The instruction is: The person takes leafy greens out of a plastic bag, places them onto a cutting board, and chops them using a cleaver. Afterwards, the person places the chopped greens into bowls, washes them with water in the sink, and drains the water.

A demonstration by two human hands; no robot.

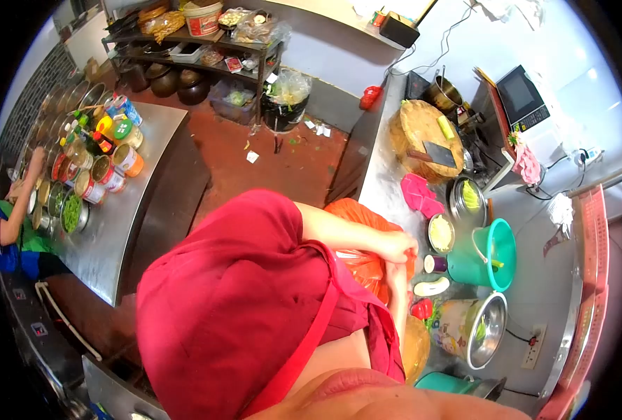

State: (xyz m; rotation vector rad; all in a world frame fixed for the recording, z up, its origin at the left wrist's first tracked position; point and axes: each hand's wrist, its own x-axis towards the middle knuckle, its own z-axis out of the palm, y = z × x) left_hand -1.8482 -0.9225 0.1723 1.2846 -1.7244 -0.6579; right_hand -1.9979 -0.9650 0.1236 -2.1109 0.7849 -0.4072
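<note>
- The chopping block (423, 133) sits on the steel counter (384, 175), with a cleaver (437, 154) lying on top of it.
- Beyond the chopping block, toward the wall, stands a pot (442, 91).
- Nearer the person than the chopping block lie gloves (419, 194), then a bowl (441, 233) and a bucket (489, 253) side by side.
- Nearer still, a large metal bowl (486, 330) stands past the bucket.
- The person's hands (398, 250) meet beside the small bowl, over a plastic bag (360, 262).
- Across the floor from the chopping block stands a table (118, 217) bearing cans (111, 171).

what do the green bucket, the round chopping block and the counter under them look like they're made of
Green bucket: likely plastic, with a uniform glossy teal colour and thin rim. Chopping block: looks like wood, tan with a rough, worn top. Counter: probably stainless steel, grey, dull sheen.
</note>
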